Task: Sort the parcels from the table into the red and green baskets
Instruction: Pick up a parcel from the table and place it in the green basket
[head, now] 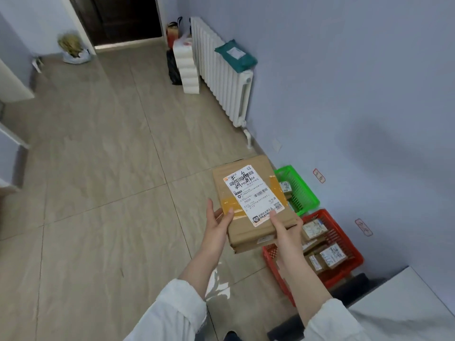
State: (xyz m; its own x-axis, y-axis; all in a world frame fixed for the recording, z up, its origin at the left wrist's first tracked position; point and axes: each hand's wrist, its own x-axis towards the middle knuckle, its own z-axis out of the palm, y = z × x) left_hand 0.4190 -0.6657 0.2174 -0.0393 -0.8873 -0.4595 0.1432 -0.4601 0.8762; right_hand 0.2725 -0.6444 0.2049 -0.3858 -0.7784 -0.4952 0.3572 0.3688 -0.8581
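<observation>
Head view: your left hand (219, 223) and right hand (286, 226) clasp the parcel (251, 203) only at its lower edge, at centre right of the frame, so it may tip and drop short of the red basket (344, 232) or green basket (302, 190).

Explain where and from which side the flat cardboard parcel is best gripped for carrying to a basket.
Grip the cardboard parcel at its near short edge, coming from the person's side, as the left hand and right hand do now: thumbs on top, fingers beneath. It is broad, flat and tilted label-up, so two corner grips probably keep it level.

A plain room in a home: tiled floor (98, 168), white radiator (221, 70) on a pale blue wall (344, 82), dark doorway (125, 18).
</observation>
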